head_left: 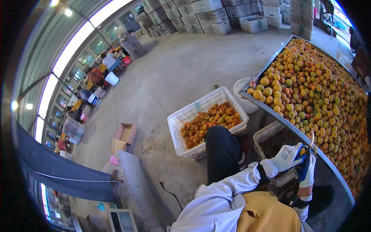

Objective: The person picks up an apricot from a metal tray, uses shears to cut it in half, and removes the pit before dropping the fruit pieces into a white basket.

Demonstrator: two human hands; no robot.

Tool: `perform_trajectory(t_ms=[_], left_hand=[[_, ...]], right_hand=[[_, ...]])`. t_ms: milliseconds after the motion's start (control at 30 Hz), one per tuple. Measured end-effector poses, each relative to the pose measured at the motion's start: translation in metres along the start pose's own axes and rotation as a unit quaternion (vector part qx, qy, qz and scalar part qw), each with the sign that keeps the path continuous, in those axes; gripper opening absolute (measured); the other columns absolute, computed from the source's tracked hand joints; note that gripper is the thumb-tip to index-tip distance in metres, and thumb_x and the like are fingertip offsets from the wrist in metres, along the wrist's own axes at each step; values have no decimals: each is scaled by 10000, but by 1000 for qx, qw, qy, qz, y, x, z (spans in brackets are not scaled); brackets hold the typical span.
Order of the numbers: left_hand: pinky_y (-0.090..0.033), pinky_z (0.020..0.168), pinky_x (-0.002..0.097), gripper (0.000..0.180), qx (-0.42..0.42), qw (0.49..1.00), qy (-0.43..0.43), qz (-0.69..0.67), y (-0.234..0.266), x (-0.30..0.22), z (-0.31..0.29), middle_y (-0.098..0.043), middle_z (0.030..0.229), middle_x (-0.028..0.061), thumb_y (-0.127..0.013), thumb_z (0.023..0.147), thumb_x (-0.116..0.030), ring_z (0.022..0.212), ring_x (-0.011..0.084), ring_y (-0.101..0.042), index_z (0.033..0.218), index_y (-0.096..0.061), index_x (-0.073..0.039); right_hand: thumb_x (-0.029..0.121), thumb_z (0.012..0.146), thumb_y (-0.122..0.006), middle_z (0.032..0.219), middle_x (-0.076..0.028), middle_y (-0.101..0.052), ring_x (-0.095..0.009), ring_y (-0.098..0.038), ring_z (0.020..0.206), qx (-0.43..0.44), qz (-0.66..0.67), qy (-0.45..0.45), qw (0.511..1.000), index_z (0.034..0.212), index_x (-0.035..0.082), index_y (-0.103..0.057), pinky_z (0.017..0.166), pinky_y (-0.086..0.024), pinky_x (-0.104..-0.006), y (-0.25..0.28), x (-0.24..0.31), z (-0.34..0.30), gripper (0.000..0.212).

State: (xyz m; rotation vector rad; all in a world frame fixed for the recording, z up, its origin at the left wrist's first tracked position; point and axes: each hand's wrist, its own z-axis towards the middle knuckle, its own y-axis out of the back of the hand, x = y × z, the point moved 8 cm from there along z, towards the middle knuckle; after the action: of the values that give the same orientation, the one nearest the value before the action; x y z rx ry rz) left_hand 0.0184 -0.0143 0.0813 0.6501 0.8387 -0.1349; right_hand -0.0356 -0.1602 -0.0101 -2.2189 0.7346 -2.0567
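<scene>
My two gloved hands meet over the near edge of a metal-rimmed sorting table heaped with apricots. My left hand wears a white glove with blue fingertips; its fingers are closed, and a small yellow-orange patch shows at them. My right hand, in a white and blue glove, is closed close beside it. A thin curved blade stands up above the right hand's fingers, so that hand appears to hold the curved-bladed tool. Its handle is hidden. Loose apricots lie just beyond both hands.
By my knee stands a white plastic crate of split apricots. A second crate with dark contents sits under the table edge. A white sack, cardboard box, stacked crates and people working are farther off.
</scene>
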Motion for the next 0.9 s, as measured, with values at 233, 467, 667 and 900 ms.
perform_trajectory(t_ms=[233, 467, 667, 900], left_hand=[[-484, 688, 285, 185, -26, 908, 162, -385, -19, 18, 5, -627, 866, 11, -609, 928, -162, 766, 119, -565, 1071, -603, -44], [-530, 837, 347, 213, -57, 659, 312, -682, -46, 77, 5, -633, 988, 37, -476, 996, -297, 894, 206, -637, 1006, -579, -110], [-548, 866, 377, 373, 17, 592, 367, -717, -51, 55, -5, -618, 1199, 116, -502, 989, -307, 1107, 248, -595, 1250, -569, -50], [-504, 769, 246, 393, 72, 860, 239, -444, -39, 29, 18, -640, 1080, 10, -657, 936, -256, 902, 74, -589, 1244, -598, -19]], right_hand=[[250, 989, -582, 1117, -66, -564, -136, -576, 947, -152, 54, -28, 986, 1248, 60, -489, 811, -511, -290, 3, -8, -27, 335], [170, 952, -622, 982, -5, -599, -110, -559, 845, -142, 39, 16, 989, 1224, -5, -554, 787, -495, -263, -30, 17, -32, 331], [105, 958, -567, 897, 4, -633, -62, -575, 724, -133, 79, 38, 987, 1281, 30, -576, 628, -468, -203, -11, 46, -29, 332], [50, 883, -645, 971, -19, -644, -85, -539, 926, -91, -212, 187, 955, 1213, -16, -586, 879, -467, -277, -20, 62, -16, 342]])
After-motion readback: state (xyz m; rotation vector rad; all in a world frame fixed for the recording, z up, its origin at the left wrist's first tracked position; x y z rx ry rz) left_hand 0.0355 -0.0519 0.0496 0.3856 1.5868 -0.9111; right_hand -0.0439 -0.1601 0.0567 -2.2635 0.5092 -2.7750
